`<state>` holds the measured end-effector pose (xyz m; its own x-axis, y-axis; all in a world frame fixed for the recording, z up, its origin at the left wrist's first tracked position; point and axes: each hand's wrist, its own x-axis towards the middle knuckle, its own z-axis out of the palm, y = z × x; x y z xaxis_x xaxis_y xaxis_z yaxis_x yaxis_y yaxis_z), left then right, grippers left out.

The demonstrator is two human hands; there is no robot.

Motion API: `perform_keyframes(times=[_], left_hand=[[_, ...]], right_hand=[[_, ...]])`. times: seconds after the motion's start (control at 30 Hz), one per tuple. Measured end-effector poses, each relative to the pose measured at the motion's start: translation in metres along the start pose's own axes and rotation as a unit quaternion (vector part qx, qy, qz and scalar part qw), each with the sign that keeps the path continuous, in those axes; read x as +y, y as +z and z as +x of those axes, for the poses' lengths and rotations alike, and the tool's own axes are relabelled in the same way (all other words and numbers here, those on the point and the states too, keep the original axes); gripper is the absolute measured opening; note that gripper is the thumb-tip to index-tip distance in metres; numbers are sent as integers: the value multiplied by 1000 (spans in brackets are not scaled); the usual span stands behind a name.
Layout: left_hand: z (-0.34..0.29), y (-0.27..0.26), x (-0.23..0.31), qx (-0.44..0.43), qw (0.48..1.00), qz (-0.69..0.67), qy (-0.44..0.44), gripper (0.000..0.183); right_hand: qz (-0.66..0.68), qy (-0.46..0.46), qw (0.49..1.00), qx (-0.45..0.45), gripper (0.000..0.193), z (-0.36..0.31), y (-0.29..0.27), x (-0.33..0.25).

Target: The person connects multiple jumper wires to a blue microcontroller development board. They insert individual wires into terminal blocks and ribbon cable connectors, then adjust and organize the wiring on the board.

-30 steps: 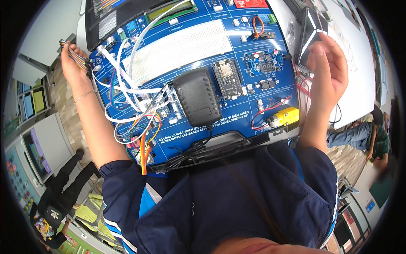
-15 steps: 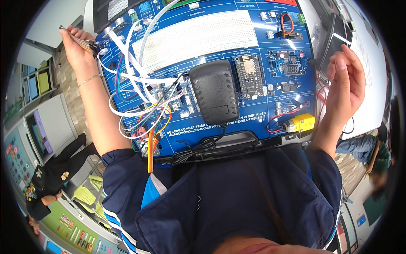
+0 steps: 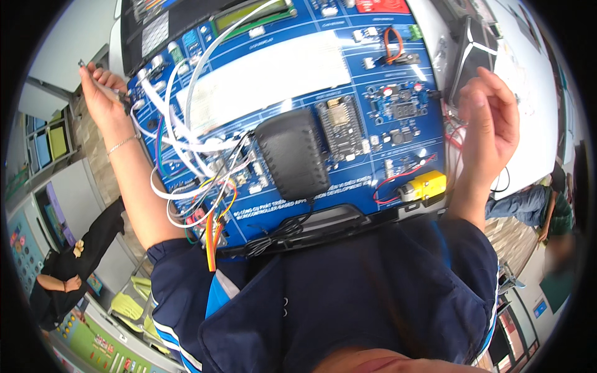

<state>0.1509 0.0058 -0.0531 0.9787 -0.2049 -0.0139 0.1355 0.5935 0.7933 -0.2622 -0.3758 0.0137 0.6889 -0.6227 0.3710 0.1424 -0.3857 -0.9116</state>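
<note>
— Fingers first: what has the left hand (image 3: 103, 107) got?

— They're curled round a bundle of wires (image 3: 112, 93), gripping it at the left edge of the blue circuit board (image 3: 258, 227). The bundle is blurred, so I can't tell its colours.

— And below that hand?

— Someone in black clothes (image 3: 96, 244), well apart, one bare forearm across the body.

— Now the board itself. Where is it?

— Right between the two hands, in a black case whose handle (image 3: 339, 212) lies at the edge nearest the person's jacket (image 3: 373, 286). Along its left part run loose white cables (image 3: 217, 147), and an orange-and-yellow strip of wires (image 3: 211, 253) hangs over the near edge.

— Moving right?

— A long white breadboard (image 3: 267, 81), then a black power adapter (image 3: 291, 155) lying on the board, its cord bunched near the handle. Just beside it sits a small dark module (image 3: 342, 127), and near the lower right corner a yellow motor (image 3: 428, 186).

— What about the right hand (image 3: 495, 121)?

— Released, fingers loosely bent, over the white table (image 3: 532, 130) to the right of the board. A dark flat case with white lines (image 3: 471, 53) lies just beyond it; whether they touch, I can't tell.
</note>
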Motion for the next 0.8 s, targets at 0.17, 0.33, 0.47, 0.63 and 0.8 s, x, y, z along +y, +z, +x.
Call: perform_keyframes(times=[0.17,0.33,0.47,0.63,0.8], left_hand=[[0,2,-2,0,1000,-18,5,29],[-9,9,-4,19,1000,-5,18,30],[-8,13,-6,35,999,-6,19,30],[-6,15,-7,38,999,-2,22,30],[-8,13,-8,1,1000,16,27,29]], right_hand=[[30,-22,999,-29,29,0,0,-3],[33,-4,999,-30,30,-6,-5,-9],[38,1,999,-35,30,-3,-1,-8],[33,28,998,-37,30,-2,4,-9],[39,20,998,-42,30,-3,3,-10]])
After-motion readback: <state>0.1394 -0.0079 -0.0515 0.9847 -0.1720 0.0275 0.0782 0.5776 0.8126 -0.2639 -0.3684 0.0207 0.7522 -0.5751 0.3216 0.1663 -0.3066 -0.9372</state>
